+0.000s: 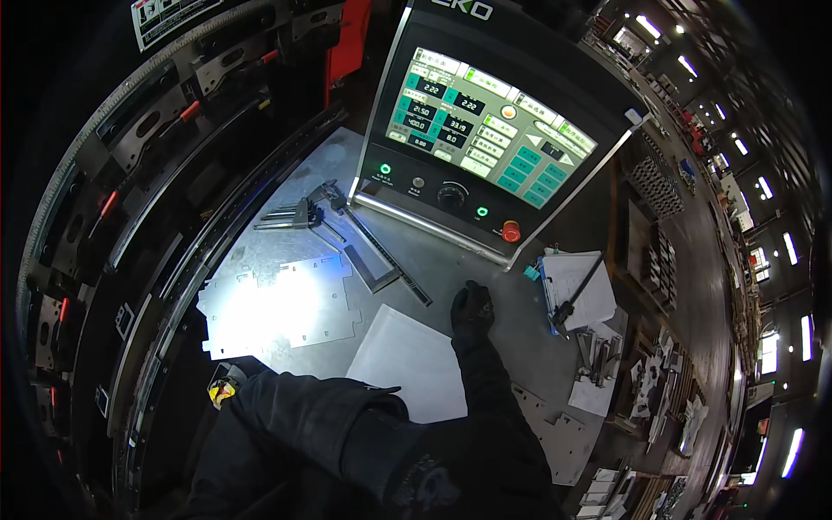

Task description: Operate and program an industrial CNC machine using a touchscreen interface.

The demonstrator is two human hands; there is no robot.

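Head view, across the counter from the onlooker: a person in dark sleeves is working at a grey metal counter (446, 270) beside a long dark machine with red-tipped clips (104, 205). The right hand (473, 308), dark-gloved, is pointing away from the body and curling narrow into a fist; whether it is enclosing anything cannot be told. It is hovering over or resting on the counter, just beyond the upper right corner of a plain white sheet of paper (412, 360), which is lying flat between the two arms. The left hand (236, 378) is showing only in part beside a small yellow patch, near the lower edge of a thin, notched, pale metal plate (303, 303); its grip cannot be told. A bright light is glaring on this plate. Beyond it, a bundle of slim metal hex keys (290, 217) is lying beside a long grey caliper-like tool (381, 251). A black-framed control panel with a lit screen (485, 126) is standing at the far side, its round red button (511, 231) glowing at the lower right. To the right, a black slender tool (565, 314) is lying across blue-edged white papers (585, 279), and small metal pieces (596, 354) are resting nearby.
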